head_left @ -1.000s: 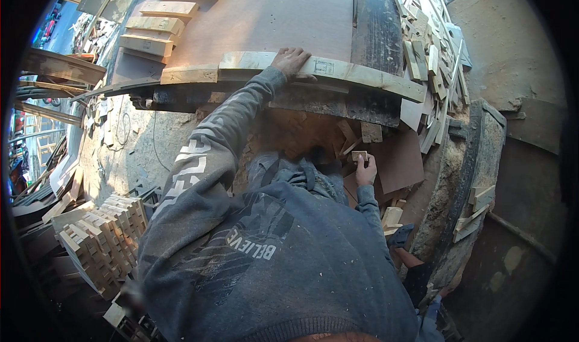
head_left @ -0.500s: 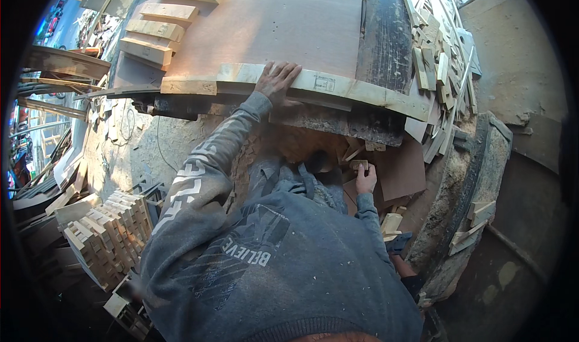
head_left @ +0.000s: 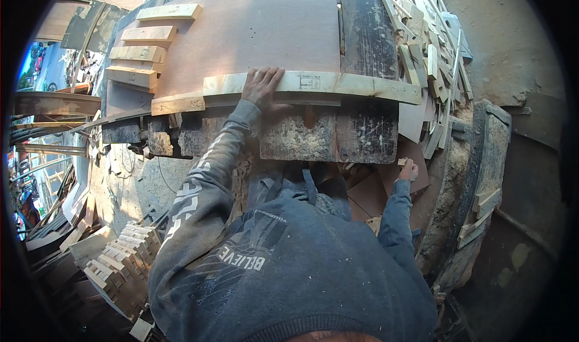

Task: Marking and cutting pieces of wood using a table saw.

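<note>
My left hand (head_left: 263,90) grips a long pale wooden plank (head_left: 356,86) at the near edge of the workbench. Its fingers lie over the plank's top and the thumb reaches to the front. A shorter piece of wood (head_left: 178,103) sits along the same edge, left of the plank. Low to the right, below bench height, my right hand (head_left: 409,171) is closed on a small wood block (head_left: 402,161), of which only a bit shows past the fingers. Brown panels (head_left: 369,194) lie beneath that hand.
Several short wood blocks (head_left: 137,54) lie in a row on the brown plywood sheet (head_left: 253,31) at left. Offcuts (head_left: 431,65) heap up beyond the bench's right end. Stacked wood pieces (head_left: 123,266) stand at lower left. A worn, dusty beam (head_left: 482,161) runs along the right.
My right hand has moved right and outward with the small block. My left hand stays on the plank. The view has shifted, and more of the bench's blackened front shows.
</note>
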### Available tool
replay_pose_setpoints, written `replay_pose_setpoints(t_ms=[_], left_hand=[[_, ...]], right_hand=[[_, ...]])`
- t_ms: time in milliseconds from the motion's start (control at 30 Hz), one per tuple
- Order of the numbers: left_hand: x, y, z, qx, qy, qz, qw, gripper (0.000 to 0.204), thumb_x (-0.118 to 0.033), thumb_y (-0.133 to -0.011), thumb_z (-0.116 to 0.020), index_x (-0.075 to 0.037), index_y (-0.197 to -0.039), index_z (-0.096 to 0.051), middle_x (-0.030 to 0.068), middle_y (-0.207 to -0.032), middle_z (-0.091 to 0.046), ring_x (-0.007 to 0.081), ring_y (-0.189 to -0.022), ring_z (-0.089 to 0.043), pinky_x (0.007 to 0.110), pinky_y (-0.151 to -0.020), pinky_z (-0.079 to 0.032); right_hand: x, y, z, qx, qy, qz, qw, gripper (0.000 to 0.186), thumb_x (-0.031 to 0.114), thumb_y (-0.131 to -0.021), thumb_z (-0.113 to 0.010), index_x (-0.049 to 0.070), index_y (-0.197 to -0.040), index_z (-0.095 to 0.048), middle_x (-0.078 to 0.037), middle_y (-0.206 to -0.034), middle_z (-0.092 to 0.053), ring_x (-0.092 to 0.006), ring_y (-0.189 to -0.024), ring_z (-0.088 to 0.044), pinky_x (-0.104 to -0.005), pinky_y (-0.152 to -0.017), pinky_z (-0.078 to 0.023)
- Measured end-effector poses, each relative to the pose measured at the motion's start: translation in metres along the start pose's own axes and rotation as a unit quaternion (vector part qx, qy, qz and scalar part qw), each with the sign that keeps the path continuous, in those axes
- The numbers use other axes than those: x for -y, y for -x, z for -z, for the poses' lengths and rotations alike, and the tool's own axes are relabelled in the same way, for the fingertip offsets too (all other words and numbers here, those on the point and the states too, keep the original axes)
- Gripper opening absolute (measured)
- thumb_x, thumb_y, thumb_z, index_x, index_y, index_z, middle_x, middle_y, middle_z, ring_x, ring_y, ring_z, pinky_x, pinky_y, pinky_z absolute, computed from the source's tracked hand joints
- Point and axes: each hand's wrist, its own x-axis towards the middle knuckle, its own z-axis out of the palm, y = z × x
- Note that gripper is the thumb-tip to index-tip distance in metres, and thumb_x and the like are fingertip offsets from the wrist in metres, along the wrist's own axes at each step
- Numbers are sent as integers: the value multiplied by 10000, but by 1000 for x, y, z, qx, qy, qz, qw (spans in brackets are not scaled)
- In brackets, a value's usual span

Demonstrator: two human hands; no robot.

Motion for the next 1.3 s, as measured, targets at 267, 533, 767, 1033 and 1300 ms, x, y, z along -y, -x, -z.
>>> replay_pose_setpoints(t_ms=[267, 533, 767, 1033, 1300], left_hand=[[38, -61, -4, -4, -29, -6, 1000, 1128, -705, -670, -770, -73, -1514, -368, 122, -1472, -462, 277, -1390, -401, 499, -1183, -218], [64, -103, -9, -48, -48, -27, 997, 1141, -717, -637, -796, -123, -1513, -372, 105, -1434, -486, 305, -1302, -463, 485, -1135, -305], [72, -116, -10, -48, -63, -19, 997, 1170, -741, -609, -796, -121, -1509, -380, 105, -1405, -498, 306, -1274, -478, 475, -1130, -310], [71, -125, -2, -46, -46, -16, 998, 1097, -708, -657, -777, -113, -1501, -405, 107, -1417, -506, 296, -1305, -462, 469, -1140, -301], [77, -132, -2, -43, -45, -18, 998, 1099, -702, -653, -782, -103, -1497, -410, 104, -1413, -506, 293, -1303, -461, 455, -1134, -306]], right_hand=[[123, -61, -92, 161, -253, -87, 950, 252, 133, -889, -598, 31, -1102, -510, -116, -897, -571, -148, -542, -475, -321, -466, -441], [217, -77, -200, 268, -211, -192, 920, 550, 549, -844, -773, 107, -1090, -555, -11, -760, -564, -88, -503, -479, -250, -446, -431], [258, -78, -252, 289, -320, -271, 861, 277, 261, -856, -834, 134, -882, -589, 16, -670, -544, -96, -532, -528, -238, -451, -450], [253, -92, -266, 306, -333, -289, 844, 211, 223, -890, -799, 126, -876, -612, 22, -662, -546, -98, -541, -520, -236, -466, -455], [253, -97, -276, 315, -328, -287, 843, 215, 258, -889, -802, 140, -901, -622, 31, -677, -545, -82, -541, -518, -228, -478, -451]])
